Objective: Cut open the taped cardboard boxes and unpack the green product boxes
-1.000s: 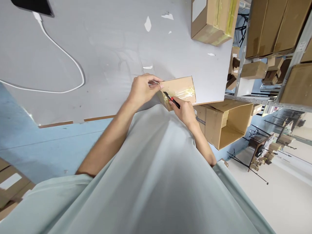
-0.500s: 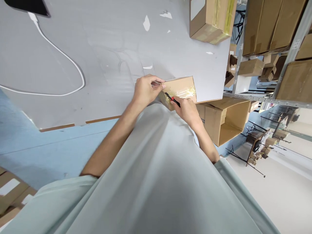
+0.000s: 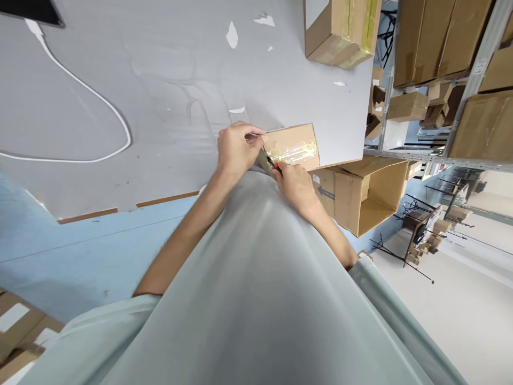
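A small cardboard box (image 3: 289, 140) with shiny clear tape lies at the table's near edge, against my shirt. My left hand (image 3: 239, 144) pinches the box's left upper corner between thumb and fingers. Closed round a red and black utility knife (image 3: 276, 167), my right hand (image 3: 297, 187) is at the box's near side. The knife's tip meets the taped left end of the box; how deep the blade sits I cannot tell.
On the grey table (image 3: 168, 139) a larger taped box (image 3: 340, 35) stands at the far right. A white cable (image 3: 108, 104) runs from a dark device (image 3: 32, 10) at the left. An open carton (image 3: 360, 195) and shelves of boxes (image 3: 433, 43) are to the right.
My right hand and the knife have shifted a little left and down along the box's end. My left hand keeps its pinch on the corner. The whole view has drifted slightly.
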Demonstrator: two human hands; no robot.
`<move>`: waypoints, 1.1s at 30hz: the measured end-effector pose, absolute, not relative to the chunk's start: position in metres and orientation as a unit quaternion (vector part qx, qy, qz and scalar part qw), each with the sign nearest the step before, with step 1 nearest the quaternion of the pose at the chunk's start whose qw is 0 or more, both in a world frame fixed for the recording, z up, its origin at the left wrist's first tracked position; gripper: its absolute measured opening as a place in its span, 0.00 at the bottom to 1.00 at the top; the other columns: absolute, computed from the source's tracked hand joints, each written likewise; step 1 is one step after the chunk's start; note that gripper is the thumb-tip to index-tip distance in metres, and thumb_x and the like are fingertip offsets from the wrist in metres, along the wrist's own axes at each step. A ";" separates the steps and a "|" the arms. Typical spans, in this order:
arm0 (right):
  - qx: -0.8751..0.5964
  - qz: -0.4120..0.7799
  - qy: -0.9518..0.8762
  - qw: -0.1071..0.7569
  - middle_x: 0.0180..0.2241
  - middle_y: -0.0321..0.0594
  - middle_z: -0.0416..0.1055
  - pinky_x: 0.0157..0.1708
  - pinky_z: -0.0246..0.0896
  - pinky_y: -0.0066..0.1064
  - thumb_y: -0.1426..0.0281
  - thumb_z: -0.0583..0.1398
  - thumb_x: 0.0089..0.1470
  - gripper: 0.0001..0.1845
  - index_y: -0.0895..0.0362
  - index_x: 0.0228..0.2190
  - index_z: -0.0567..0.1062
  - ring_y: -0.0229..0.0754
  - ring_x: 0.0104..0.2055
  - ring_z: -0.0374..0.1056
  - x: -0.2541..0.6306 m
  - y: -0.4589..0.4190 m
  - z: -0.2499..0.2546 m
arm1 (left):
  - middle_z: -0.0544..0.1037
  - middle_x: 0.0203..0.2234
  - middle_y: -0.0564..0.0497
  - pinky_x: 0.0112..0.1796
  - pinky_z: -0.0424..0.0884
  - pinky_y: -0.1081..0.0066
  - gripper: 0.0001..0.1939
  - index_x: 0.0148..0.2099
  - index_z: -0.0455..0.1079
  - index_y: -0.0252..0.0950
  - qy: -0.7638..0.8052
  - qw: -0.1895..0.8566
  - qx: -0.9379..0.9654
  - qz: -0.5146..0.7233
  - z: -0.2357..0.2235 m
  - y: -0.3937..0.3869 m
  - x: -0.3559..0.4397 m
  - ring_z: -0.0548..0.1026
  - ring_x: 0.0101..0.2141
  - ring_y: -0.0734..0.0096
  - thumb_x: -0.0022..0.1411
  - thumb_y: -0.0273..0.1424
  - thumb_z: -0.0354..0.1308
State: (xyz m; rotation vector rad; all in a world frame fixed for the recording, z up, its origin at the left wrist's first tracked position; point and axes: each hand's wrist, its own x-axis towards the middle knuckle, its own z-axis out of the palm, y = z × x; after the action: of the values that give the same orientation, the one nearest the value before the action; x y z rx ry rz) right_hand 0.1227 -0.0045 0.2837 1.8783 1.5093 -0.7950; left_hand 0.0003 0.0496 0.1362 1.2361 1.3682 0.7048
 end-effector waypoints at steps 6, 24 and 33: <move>0.716 -0.295 0.548 0.315 0.54 0.60 0.85 0.55 0.77 0.43 0.67 0.53 0.83 0.20 0.57 0.61 0.82 0.58 0.57 0.83 0.122 -0.017 0.276 | 0.89 0.46 0.51 0.53 0.84 0.56 0.09 0.46 0.88 0.44 0.563 0.554 0.535 0.300 0.137 0.041 0.005 0.86 0.43 0.59 0.66 0.33 0.68; 0.684 -0.327 0.575 0.308 0.51 0.60 0.87 0.48 0.76 0.41 0.73 0.54 0.79 0.20 0.60 0.59 0.83 0.59 0.52 0.85 0.144 -0.039 0.273 | 0.85 0.48 0.49 0.59 0.80 0.46 0.09 0.47 0.85 0.50 0.603 0.525 0.512 0.315 0.137 0.035 0.028 0.85 0.53 0.49 0.72 0.42 0.65; 0.797 -0.279 0.522 0.117 0.43 0.45 0.88 0.44 0.69 0.35 0.63 0.54 0.80 0.20 0.50 0.61 0.81 0.56 0.44 0.84 0.218 -0.046 0.298 | 0.83 0.56 0.46 0.68 0.75 0.42 0.08 0.50 0.83 0.50 0.565 0.481 0.584 0.331 0.164 0.031 0.043 0.76 0.66 0.43 0.70 0.37 0.69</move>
State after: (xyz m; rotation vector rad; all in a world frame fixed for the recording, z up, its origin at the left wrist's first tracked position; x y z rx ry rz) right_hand 0.2185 -0.0458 0.2980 2.3346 1.5282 -0.8183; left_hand 0.0433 0.0310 0.1643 1.4237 1.3778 0.8068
